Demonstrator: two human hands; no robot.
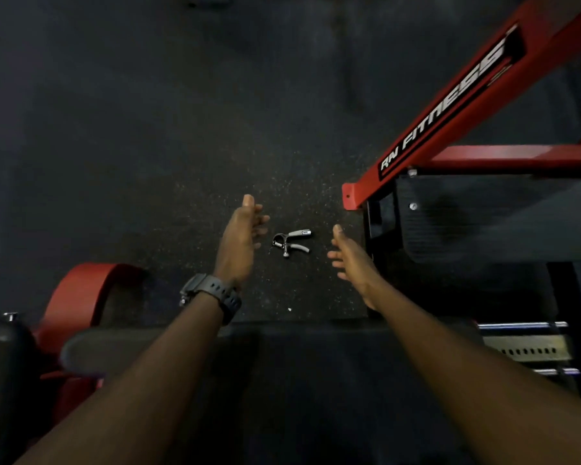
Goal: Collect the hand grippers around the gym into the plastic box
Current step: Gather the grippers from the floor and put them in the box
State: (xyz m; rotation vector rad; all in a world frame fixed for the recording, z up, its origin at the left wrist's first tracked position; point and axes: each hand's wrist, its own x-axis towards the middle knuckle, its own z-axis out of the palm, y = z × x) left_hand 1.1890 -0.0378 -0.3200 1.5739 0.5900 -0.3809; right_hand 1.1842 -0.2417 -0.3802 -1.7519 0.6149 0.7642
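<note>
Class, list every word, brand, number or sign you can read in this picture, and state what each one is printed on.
"RW FITNESS": white letters on a black strip along the red machine beam.
Small print beside that strip's far end: too blurred to read.
Small panel on the hand gripper: too small to read.

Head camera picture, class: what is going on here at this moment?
A person reaches both arms down toward a hand gripper lying on the dark speckled gym floor. The left hand, with a black watch on its wrist, and the right hand are open on either side of it, neither touching it. A red machine frame marked RW FITNESS stands to the right. No plastic box is in view.
</note>
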